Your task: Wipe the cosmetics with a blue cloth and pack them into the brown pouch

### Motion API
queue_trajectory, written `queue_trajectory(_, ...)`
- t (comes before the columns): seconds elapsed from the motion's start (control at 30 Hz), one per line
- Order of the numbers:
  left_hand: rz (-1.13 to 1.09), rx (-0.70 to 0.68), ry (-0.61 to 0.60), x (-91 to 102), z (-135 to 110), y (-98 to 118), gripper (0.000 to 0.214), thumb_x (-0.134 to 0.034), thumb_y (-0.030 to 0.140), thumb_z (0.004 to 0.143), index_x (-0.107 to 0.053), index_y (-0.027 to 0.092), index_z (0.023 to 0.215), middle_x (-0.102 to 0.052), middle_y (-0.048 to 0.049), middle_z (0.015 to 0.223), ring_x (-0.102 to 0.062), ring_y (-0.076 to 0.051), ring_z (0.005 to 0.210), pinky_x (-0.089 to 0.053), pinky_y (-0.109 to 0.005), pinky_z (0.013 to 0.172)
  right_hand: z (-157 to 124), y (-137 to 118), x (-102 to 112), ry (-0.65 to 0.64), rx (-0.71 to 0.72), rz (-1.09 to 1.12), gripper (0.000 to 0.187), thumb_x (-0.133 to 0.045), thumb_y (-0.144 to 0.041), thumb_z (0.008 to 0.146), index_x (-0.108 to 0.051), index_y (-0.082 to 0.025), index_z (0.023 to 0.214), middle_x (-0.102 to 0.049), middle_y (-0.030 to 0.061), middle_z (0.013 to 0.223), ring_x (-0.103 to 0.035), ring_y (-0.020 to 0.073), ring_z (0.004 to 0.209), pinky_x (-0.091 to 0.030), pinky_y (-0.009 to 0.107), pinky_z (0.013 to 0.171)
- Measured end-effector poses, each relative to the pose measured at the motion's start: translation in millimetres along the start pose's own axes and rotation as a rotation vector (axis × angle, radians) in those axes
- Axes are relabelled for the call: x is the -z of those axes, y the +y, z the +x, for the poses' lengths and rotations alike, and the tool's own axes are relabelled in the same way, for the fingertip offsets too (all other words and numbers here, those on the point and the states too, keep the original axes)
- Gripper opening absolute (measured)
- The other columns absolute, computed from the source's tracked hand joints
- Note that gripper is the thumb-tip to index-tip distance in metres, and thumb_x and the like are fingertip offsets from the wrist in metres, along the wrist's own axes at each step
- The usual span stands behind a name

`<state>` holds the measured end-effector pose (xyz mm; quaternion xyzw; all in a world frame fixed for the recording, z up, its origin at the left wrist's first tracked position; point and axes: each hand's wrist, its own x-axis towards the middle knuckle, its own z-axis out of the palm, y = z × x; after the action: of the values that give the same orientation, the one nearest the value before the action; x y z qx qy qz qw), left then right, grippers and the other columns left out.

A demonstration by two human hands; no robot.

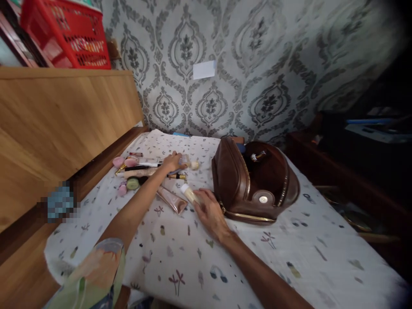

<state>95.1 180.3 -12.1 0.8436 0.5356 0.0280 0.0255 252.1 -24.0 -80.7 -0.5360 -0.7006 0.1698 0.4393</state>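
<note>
My right hand (210,211) is closed around a small pale yellow bottle with a white cap (190,193), held low over the sheet with the cap pointing away to the left. My left hand (172,163) reaches into the spread of cosmetics, fingers curled down on a small clear item (184,159) whose kind is unclear. Beside it lies a small cream-coloured round piece (195,165). A pinkish squeeze tube (174,201) rests between my arms. To the right of my right hand stands a brown leather bag (230,180), unzipped, with a small shiny item (258,156) inside.
More cosmetics lie left of my left hand, including a green round container (132,184) and pink round pieces (118,162). A patterned white sheet (193,257) covers the surface. A wooden cabinet (64,116) carrying a red basket (74,34) borders the left; patterned wallpaper is behind.
</note>
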Motion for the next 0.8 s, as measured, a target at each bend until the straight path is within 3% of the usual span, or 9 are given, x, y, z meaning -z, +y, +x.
queue_trajectory(0.13,-0.051,-0.022,0.034,13.0,-4.6,-6.4,0.051,-0.055,0.059,0.092,-0.062,0.021,0.126,-0.065,-0.0087,0.127,-0.063,-0.022,0.110,-0.046,-0.027,0.088,0.3,-1.2,1.2,-0.001,-0.001,-0.016,0.036,-0.051,-0.022,0.088,-0.065,-0.018,0.121,-0.060,0.0123,0.122,-0.060,0.0256,0.113,-0.050,0.041,0.101)
queue_trajectory(0.23,-0.058,0.017,0.071,25.8,-8.0,-23.5,0.042,-0.047,0.052,0.098,-0.069,0.021,0.115,-0.072,-0.0068,0.118,-0.064,-0.020,0.108,-0.046,-0.026,0.088,0.1,-3.2,2.8,-0.022,-0.005,-0.021,0.035,-0.050,-0.024,0.090,-0.064,-0.017,0.121,-0.060,0.0125,0.121,-0.060,0.0254,0.112,-0.050,0.041,0.100)
queue_trajectory(0.37,0.007,0.151,0.162,35.6,-22.9,-57.8,0.043,-0.036,0.042,0.102,-0.067,0.019,0.119,-0.070,-0.0116,0.124,-0.062,-0.024,0.114,-0.046,-0.032,0.093,0.2,-4.6,3.9,-0.034,-0.020,-0.031,0.035,-0.051,-0.026,0.090,-0.064,-0.018,0.121,-0.061,0.0120,0.120,-0.061,0.0255,0.109,-0.051,0.041,0.098)
queue_trajectory(0.5,0.086,0.234,0.131,28.8,-47.5,-82.6,0.043,-0.046,0.048,0.096,-0.072,0.017,0.110,-0.072,-0.0163,0.118,-0.062,-0.031,0.114,-0.045,-0.039,0.095,0.4,-3.7,3.3,-0.036,-0.029,-0.030,0.035,-0.051,-0.026,0.090,-0.065,-0.019,0.121,-0.061,0.0124,0.122,-0.061,0.0257,0.108,-0.052,0.041,0.094)
queue_trajectory(0.63,0.117,0.212,0.073,18.7,-65.9,-85.8,0.040,-0.050,0.049,0.093,-0.072,0.019,0.109,-0.073,-0.0143,0.116,-0.065,-0.032,0.109,-0.047,-0.039,0.090,0.4,-2.0,2.5,-0.032,-0.031,-0.036,0.035,-0.052,-0.026,0.090,-0.065,-0.019,0.122,-0.060,0.0127,0.124,-0.062,0.0261,0.109,-0.053,0.041,0.094)
queue_trajectory(0.8,0.136,0.163,0.118,22.6,-79.0,-76.2,0.035,-0.046,0.042,0.096,-0.070,0.020,0.109,-0.072,-0.0149,0.114,-0.063,-0.032,0.111,-0.047,-0.039,0.089,0.0,-1.9,3.2,-0.029,-0.014,-0.044,0.034,-0.053,-0.027,0.090,-0.066,-0.020,0.121,-0.061,0.0123,0.123,-0.063,0.0254,0.105,-0.054,0.041,0.092)
